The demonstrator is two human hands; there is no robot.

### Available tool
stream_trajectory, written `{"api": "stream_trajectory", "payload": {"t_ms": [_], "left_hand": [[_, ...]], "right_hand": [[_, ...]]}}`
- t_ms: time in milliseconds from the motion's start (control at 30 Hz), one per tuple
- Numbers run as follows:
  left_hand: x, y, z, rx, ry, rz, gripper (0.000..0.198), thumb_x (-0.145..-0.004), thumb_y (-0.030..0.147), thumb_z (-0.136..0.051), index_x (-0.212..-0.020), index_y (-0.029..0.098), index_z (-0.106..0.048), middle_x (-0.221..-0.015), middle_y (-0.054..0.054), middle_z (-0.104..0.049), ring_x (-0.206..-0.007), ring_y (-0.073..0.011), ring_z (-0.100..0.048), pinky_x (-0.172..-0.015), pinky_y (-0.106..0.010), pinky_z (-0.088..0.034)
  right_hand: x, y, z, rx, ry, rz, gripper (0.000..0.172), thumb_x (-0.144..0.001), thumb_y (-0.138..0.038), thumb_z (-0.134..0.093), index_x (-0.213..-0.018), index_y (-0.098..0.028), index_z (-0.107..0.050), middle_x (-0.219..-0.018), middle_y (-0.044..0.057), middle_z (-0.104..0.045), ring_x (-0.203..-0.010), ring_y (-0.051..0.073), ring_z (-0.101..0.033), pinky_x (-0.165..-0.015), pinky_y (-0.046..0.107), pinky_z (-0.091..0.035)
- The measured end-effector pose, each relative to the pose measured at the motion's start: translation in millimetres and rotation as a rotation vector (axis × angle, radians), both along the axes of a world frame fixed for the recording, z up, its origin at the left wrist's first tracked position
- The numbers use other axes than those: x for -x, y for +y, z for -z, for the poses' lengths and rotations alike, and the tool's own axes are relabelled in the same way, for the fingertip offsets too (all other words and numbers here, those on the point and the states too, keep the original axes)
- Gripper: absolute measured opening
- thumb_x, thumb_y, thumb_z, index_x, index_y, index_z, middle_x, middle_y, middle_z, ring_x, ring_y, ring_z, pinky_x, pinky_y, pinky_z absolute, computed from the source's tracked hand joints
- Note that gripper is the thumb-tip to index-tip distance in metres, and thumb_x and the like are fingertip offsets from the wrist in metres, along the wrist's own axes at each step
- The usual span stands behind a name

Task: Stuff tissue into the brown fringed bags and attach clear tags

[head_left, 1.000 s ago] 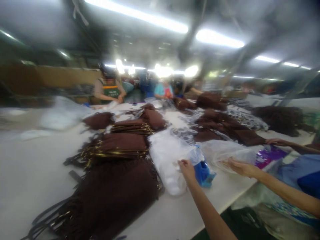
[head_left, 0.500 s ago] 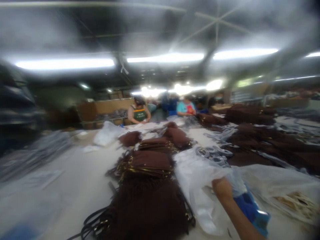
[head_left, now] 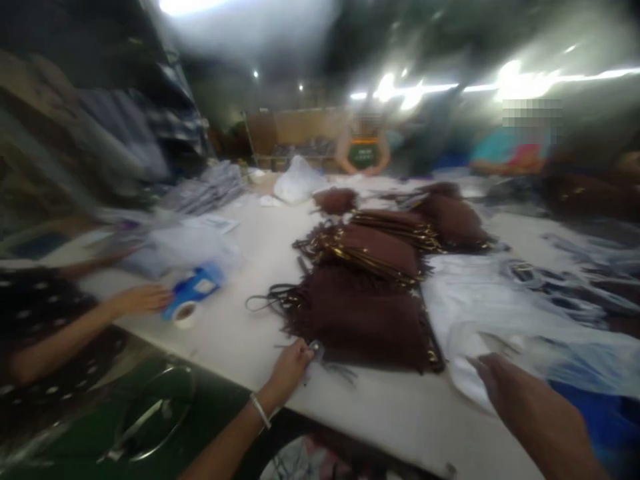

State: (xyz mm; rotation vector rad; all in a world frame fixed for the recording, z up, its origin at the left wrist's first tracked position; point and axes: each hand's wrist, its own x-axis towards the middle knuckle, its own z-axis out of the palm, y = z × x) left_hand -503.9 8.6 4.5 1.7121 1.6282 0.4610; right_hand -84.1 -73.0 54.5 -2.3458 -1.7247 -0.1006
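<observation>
By brn bags (head_left: 370,317) | sm. grey pc (head_left: 317,349) pinched in L fingers (head_left: 301,351), at tips | R fingers (head_left: 494,373): can't tell

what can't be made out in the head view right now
Head view: small item by the left hand; too small and blurred to identify.
Head view: right hand; blur hides whether it grips the white plastic.
Head view: blue object; partly hidden by the right hand.
Head view: co-worker in dotted clothing; cut off by the left edge.
</observation>
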Motion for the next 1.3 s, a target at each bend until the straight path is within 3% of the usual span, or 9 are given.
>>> {"api": "stream_trajectory", "payload": {"t_ms": [100,233,333,433,667,867,1133,1300], "left_hand": [[2.4,-5.3,0.5,0.04,-0.002,-0.016,0.015,-0.086,0.032,-0.042,-0.076,0.022,-0.045,-0.066,0.002,-0.054,-0.063,-0.0149,-0.052,-0.061,-0.026,-0.034],[15.5,-28.9,-4.7,0.021,0.019,0.007,0.013,-0.088,0.03,-0.042,-0.081,0.021,-0.047,-0.069,0.001,-0.055,-0.065,-0.0155,-0.052,-0.062,-0.027,-0.033],[31.9,-47.3,-6.3,-0.004,0.088,0.006,0.015,-0.091,0.03,-0.04,-0.084,0.021,-0.049,-0.076,-0.002,-0.06,-0.073,-0.017,-0.055,-0.066,-0.027,-0.034],[48.5,-62.0,-5.6,0.011,0.105,-0.011,0.017,-0.093,0.03,-0.036,-0.087,0.021,-0.049,-0.081,-0.003,-0.062,-0.079,-0.018,-0.056,-0.07,-0.028,-0.034],[63.3,-78.7,-9.2,0.061,0.194,-0.049,0.019,-0.094,0.033,-0.036,-0.083,0.021,-0.047,-0.078,-0.003,-0.06,-0.074,-0.0178,-0.056,-0.066,-0.028,-0.031],[58.1,-75.6,-10.3,0.074,0.215,-0.094,0.017,-0.092,0.032,-0.041,-0.085,0.021,-0.051,-0.077,-0.002,-0.062,-0.076,-0.0184,-0.057,-0.066,-0.028,-0.029],[36.3,-62.1,-14.6,0.085,0.04,-0.207,0.018,-0.088,0.033,-0.046,-0.079,0.02,-0.054,-0.075,-0.001,-0.061,-0.073,-0.0172,-0.055,-0.065,-0.028,-0.032],[30.3,-51.8,-1.8,0.151,-0.198,-0.299,0.02,-0.083,0.034,-0.049,-0.074,0.018,-0.055,-0.07,0.0,-0.058,-0.068,-0.0159,-0.052,-0.061,-0.027,-0.033]], "right_hand": [[87.5,-2.3,-18.9,0.064,0.276,-0.281,0.031,-0.093,-0.051,-0.04,-0.105,-0.031,-0.06,-0.098,0.003,-0.071,-0.081,0.023,-0.068,-0.066,0.032,-0.046],[183.1,21.9,-23.0,0.181,0.545,-0.612,0.027,-0.098,-0.035,-0.037,-0.097,-0.026,-0.062,-0.093,0.001,-0.069,-0.084,0.017,-0.065,-0.075,0.027,-0.045],[225.3,42.1,-11.8,0.225,0.561,-0.757,0.024,-0.096,-0.025,-0.04,-0.103,-0.025,-0.062,-0.096,0.002,-0.067,-0.088,0.016,-0.063,-0.079,0.026,-0.044],[251.1,57.5,0.5,0.276,0.461,-0.892,0.027,-0.094,-0.018,-0.041,-0.111,-0.026,-0.06,-0.1,0.003,-0.062,-0.084,0.015,-0.061,-0.073,0.024,-0.042],[285.1,80.8,23.7,0.354,0.166,-1.109,0.021,-0.091,-0.017,-0.046,-0.1,-0.023,-0.064,-0.096,0.005,-0.058,-0.077,0.014,-0.057,-0.063,0.023,-0.037],[285.6,86.2,38.3,0.317,0.252,-1.092,0.018,-0.094,-0.021,-0.045,-0.088,-0.02,-0.062,-0.093,0.002,-0.059,-0.077,0.014,-0.059,-0.062,0.023,-0.036],[286.1,81.9,39.1,0.273,0.241,-1.126,0.013,-0.091,-0.014,-0.046,-0.093,-0.02,-0.058,-0.096,0.003,-0.058,-0.081,0.015,-0.058,-0.064,0.023,-0.037],[274.4,85.1,27.6,0.296,0.287,-1.15,0.019,-0.09,-0.01,-0.044,-0.098,-0.019,-0.058,-0.097,0.004,-0.058,-0.084,0.015,-0.057,-0.069,0.024,-0.041]]}}
